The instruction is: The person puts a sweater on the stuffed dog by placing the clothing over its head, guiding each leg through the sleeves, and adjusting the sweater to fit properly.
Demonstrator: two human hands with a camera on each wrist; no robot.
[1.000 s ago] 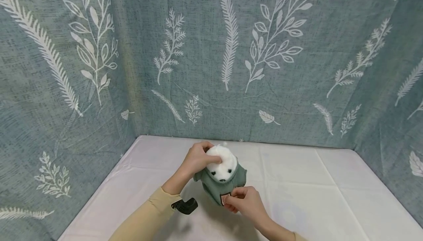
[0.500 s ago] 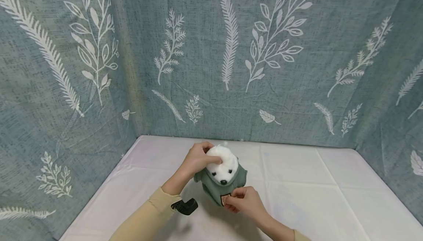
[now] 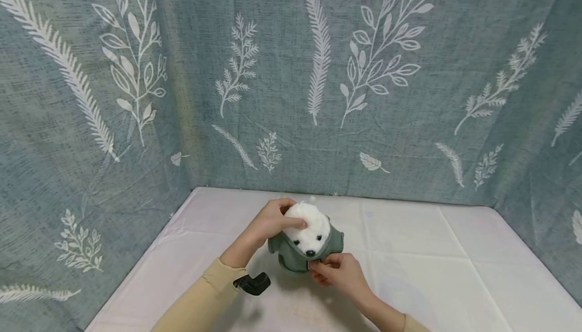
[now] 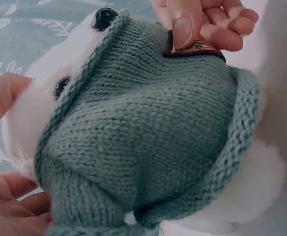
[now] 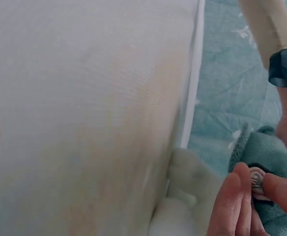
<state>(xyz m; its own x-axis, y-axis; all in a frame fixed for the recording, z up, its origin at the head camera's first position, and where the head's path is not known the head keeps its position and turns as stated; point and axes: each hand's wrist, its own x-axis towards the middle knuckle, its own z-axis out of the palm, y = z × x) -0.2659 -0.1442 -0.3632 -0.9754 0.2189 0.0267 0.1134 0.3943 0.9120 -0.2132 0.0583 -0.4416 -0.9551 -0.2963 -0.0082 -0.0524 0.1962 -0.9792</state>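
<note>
A white plush toy animal (image 3: 313,218) with black eyes and nose wears a green knitted sweater (image 4: 133,113). My left hand (image 3: 268,221) grips its head from the left, thumb pressed across the top of the white fur. At the sweater's front, my right hand (image 3: 343,274) pinches a dark-edged patch (image 4: 206,48) between thumb and fingers. In the right wrist view, that patch (image 5: 257,181) shows round pale printing between the fingertips. The toy's white legs (image 4: 256,184) stick out below the sweater hem.
A pale cloth covers the table (image 3: 409,251). Blue-green curtains (image 3: 282,79) printed with white leaves hang behind it and at both sides. A black wrist-worn device (image 3: 252,284) sits at the left sleeve cuff.
My right hand has risen slightly, lifting the patch and sweater front toward the toy's chin. The toy's face has tipped up a little, showing more of its nose. My left hand keeps its hold.
</note>
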